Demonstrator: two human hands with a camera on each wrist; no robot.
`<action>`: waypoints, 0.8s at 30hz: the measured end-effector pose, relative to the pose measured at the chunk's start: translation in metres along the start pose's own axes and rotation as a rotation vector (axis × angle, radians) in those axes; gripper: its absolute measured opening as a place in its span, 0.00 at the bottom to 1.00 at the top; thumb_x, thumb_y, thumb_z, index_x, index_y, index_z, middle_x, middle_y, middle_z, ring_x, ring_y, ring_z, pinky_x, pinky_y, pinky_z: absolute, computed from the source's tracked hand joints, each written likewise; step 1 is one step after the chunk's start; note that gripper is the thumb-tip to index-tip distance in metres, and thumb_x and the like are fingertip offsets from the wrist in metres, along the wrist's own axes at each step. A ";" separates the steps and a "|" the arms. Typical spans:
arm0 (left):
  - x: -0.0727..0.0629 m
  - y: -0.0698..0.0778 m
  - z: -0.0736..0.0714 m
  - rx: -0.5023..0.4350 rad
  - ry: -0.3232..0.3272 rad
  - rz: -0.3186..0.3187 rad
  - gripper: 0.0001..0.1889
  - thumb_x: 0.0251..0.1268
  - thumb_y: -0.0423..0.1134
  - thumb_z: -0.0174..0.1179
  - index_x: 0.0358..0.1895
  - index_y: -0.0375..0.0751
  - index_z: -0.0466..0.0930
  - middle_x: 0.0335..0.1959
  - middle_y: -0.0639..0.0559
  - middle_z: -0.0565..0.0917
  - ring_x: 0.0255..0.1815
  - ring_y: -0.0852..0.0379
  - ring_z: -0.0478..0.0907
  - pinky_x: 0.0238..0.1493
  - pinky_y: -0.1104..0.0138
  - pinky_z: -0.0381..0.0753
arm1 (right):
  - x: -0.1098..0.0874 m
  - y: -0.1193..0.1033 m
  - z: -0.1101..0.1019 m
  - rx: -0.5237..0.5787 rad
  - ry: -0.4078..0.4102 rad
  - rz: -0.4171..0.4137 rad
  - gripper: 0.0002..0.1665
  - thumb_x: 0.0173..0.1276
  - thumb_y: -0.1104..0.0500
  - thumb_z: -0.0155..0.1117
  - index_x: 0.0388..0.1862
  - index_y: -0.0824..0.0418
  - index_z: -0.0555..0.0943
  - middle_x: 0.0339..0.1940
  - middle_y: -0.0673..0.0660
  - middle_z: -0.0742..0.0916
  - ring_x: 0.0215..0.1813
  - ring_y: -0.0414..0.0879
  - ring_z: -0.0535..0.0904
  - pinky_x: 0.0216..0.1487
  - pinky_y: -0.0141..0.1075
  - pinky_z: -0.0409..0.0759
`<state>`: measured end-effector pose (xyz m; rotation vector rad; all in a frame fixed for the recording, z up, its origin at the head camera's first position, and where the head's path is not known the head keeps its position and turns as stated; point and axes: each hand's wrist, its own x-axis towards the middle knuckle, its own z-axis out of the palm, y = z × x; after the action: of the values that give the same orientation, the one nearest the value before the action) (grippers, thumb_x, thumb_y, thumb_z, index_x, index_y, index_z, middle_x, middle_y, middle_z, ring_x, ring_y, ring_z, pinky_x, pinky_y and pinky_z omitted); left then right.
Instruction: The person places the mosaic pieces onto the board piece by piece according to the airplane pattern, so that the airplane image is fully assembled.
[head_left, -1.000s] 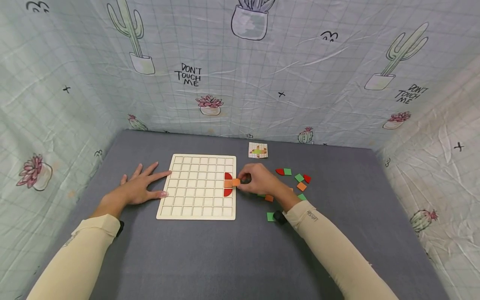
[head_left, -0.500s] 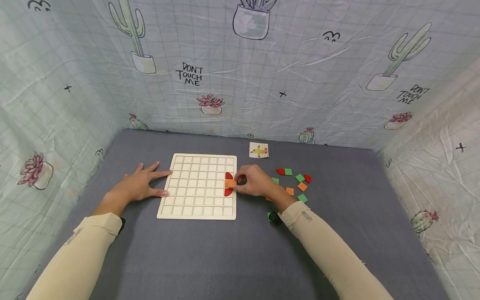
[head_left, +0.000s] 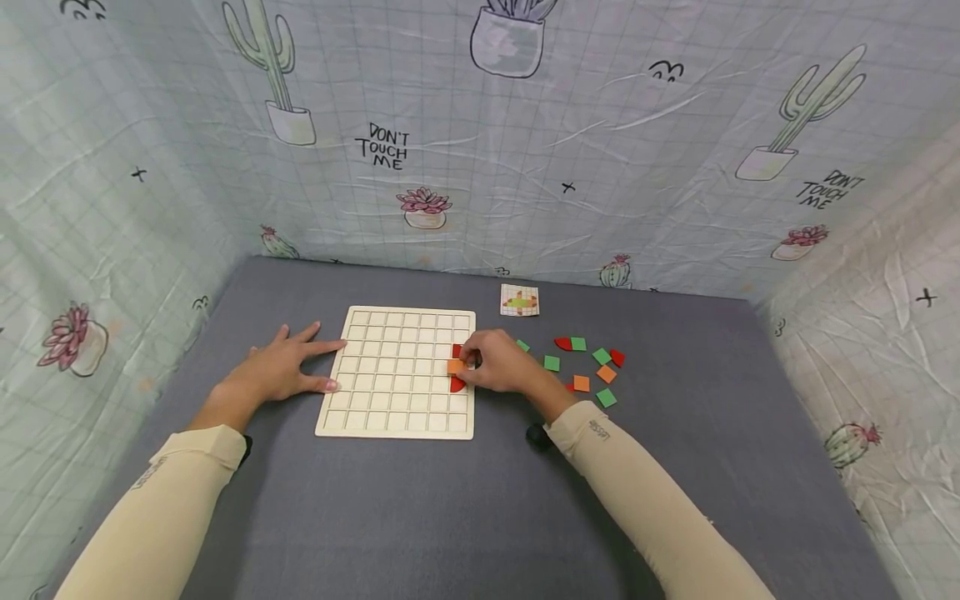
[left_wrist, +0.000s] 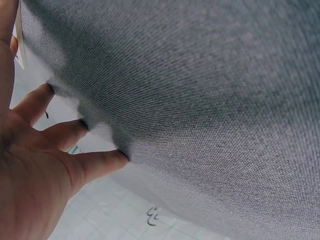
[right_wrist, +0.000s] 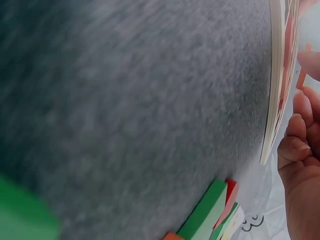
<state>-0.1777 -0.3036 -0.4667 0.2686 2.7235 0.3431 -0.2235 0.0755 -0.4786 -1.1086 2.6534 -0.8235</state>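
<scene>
My right hand [head_left: 501, 362] pinches an orange square tile [head_left: 453, 367] over the right side of a pale gridded board [head_left: 393, 408]. In the right wrist view the orange tile [right_wrist: 302, 77] stands clear of the board's surface, between thumb and fingers. Two red rounded tiles lie on the board by that hand: one red tile [head_left: 457, 386] nearer me, the other [head_left: 456, 351] farther, partly covered by the fingers. My left hand [head_left: 273, 373] is spread on the table, thumb and index tips at the board's left edge. Its other fingertips [left_wrist: 120, 156] touch the grey cloth.
Loose tiles lie right of the board, among them a green square [head_left: 551, 363], an orange square [head_left: 581, 383] and a red piece [head_left: 617, 357]. Behind them lies a small pattern card [head_left: 520, 301]. A cactus-print curtain [head_left: 562, 142] surrounds the table's back and sides.
My right hand has moved left with the orange tile, from the board's right edge to farther over the board. My left hand stays at the board's left edge.
</scene>
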 end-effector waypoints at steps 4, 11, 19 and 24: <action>-0.001 0.000 0.000 -0.004 0.005 0.005 0.48 0.59 0.73 0.65 0.82 0.59 0.63 0.85 0.30 0.49 0.80 0.12 0.39 0.62 0.12 0.47 | 0.005 -0.003 0.003 -0.004 -0.013 0.014 0.06 0.68 0.58 0.74 0.39 0.60 0.89 0.35 0.52 0.89 0.33 0.39 0.77 0.38 0.29 0.76; -0.002 0.000 0.001 0.000 0.011 0.003 0.48 0.60 0.73 0.64 0.82 0.60 0.63 0.85 0.31 0.49 0.80 0.12 0.39 0.62 0.13 0.47 | 0.012 -0.006 0.007 0.019 -0.017 0.007 0.06 0.68 0.60 0.73 0.30 0.58 0.87 0.26 0.50 0.84 0.28 0.38 0.70 0.32 0.27 0.68; -0.003 -0.001 0.005 -0.001 0.020 -0.005 0.48 0.60 0.73 0.64 0.82 0.61 0.62 0.86 0.32 0.48 0.80 0.13 0.38 0.63 0.13 0.46 | 0.015 -0.010 0.009 0.000 -0.029 0.019 0.04 0.68 0.60 0.73 0.35 0.59 0.88 0.29 0.51 0.87 0.29 0.39 0.74 0.33 0.28 0.72; -0.004 -0.001 0.006 -0.008 0.021 -0.011 0.48 0.59 0.74 0.64 0.82 0.62 0.62 0.86 0.33 0.48 0.81 0.13 0.38 0.64 0.13 0.45 | 0.016 -0.011 0.011 -0.003 -0.030 0.033 0.05 0.67 0.59 0.75 0.34 0.59 0.87 0.28 0.51 0.85 0.28 0.39 0.73 0.33 0.28 0.71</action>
<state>-0.1723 -0.3042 -0.4708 0.2495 2.7428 0.3560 -0.2240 0.0532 -0.4806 -1.0663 2.6416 -0.7903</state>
